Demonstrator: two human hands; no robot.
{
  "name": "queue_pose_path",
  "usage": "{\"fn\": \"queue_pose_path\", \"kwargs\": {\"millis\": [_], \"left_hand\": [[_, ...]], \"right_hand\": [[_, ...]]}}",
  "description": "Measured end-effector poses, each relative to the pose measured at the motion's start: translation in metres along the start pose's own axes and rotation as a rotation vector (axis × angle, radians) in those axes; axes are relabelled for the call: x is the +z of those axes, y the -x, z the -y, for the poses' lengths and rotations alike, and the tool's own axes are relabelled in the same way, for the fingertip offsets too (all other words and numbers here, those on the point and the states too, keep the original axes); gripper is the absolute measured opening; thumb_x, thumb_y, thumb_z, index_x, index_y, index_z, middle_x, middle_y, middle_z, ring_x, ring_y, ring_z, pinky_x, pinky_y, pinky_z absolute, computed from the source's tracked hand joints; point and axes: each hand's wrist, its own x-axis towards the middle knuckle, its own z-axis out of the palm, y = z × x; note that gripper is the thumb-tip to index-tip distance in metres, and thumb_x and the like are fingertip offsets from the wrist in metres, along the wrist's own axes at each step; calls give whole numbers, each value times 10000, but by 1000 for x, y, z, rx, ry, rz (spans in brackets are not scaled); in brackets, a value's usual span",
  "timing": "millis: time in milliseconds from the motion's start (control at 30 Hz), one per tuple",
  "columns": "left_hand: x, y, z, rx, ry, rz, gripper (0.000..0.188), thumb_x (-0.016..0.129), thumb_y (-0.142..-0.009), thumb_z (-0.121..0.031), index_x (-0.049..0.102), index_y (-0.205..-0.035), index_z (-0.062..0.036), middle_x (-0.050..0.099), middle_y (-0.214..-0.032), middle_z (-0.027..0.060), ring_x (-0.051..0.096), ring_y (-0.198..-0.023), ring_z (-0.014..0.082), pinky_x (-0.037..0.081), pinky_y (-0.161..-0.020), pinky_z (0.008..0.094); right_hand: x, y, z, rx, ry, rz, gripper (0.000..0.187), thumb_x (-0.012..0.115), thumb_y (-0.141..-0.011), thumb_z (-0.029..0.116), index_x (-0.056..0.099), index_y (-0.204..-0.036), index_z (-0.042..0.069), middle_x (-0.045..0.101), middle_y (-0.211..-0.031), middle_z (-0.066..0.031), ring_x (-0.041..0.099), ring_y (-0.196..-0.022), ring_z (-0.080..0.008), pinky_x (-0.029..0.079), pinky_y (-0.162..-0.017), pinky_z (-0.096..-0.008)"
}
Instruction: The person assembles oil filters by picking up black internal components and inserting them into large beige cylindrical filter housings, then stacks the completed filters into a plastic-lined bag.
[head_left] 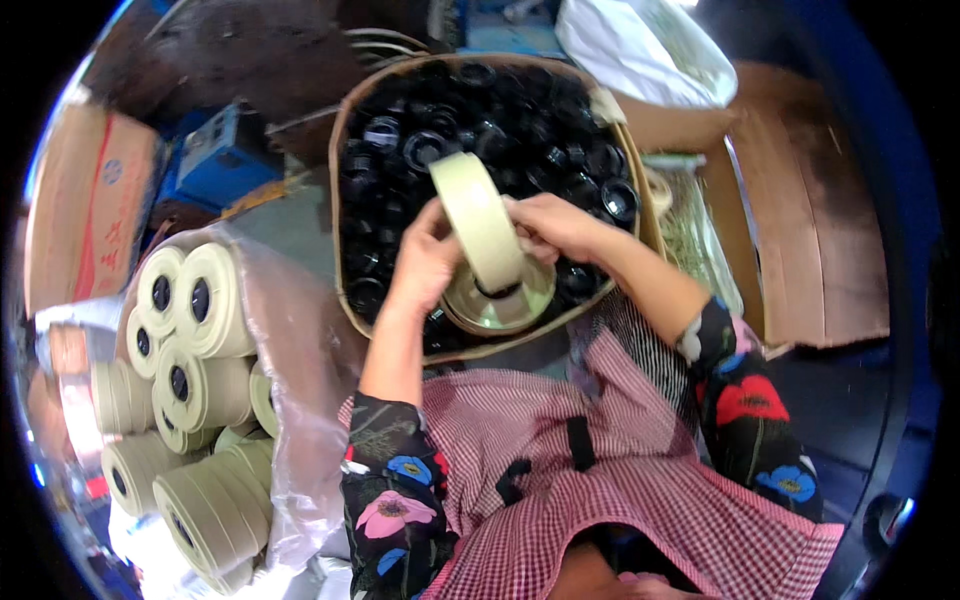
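A pale cream roll of wound strip (475, 215) is upright on its edge between my hands, its wide rim facing up. My left hand (424, 258) grips its left side, fingers curled behind it. On the other side, my right hand (553, 228) has its fingers closed against the roll. Just below it, a second cream roll (500, 312) lies flatter, with part of its dark centre showing; the upright roll covers some of it. Both rolls are over a large carton (343, 215) filled with shiny black round plastic parts (520, 120).
To the left, a plastic-lined container (300, 400) holds several stacked cream rolls (205, 385) with black cores. A closed carton (85, 210) and a blue box (222, 150) stand farther left. At right are a white sack (640, 50) and an open cardboard box (810, 220).
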Motion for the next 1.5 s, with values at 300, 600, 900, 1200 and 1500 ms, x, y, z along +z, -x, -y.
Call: {"fn": "queue_pose_path", "kwargs": {"millis": [300,600,900,1200,1500], "left_hand": [[8,1,0,-47,237,-29,507,736,-740,-128,500,-1167,8,604,-1044,72,593,-885,130,493,-776,268],[27,3,-3,135,-134,0,638,698,-701,-7,417,-1274,2,548,-1135,99,535,-1039,152,449,-888,286],[23,13,-14,350,-780,247,643,698,-571,-101,530,-1190,-46,523,-1145,118,504,-1080,271,398,-925,344],[23,23,8,208,-1161,393,615,728,-609,-218,553,-1177,-59,524,-1101,155,459,-1074,323,373,-928,381],[-28,-30,24,12,-880,-311,284,637,-799,-174,618,-1024,-2,642,-942,136,624,-832,203,487,-761,311]], "right_hand": [[19,0,1,-789,283,-500,319,500,-928,293,533,-1132,50,588,-974,-36,548,-856,-122,458,-740,-262],[17,3,-5,-634,156,-261,486,392,-933,399,523,-1167,-6,575,-1094,-148,572,-959,-227,466,-818,-350],[-24,6,-4,-222,396,-364,299,565,-842,309,646,-933,36,635,-755,-53,564,-599,-130,469,-539,-267],[-168,22,-72,-470,20,-1264,325,576,-841,310,648,-981,25,627,-802,-37,556,-717,-119,452,-649,-256],[-235,58,-341,336,1365,-915,276,433,-864,223,596,-1047,95,616,-1007,-169,563,-993,-311,443,-778,-480]]}}
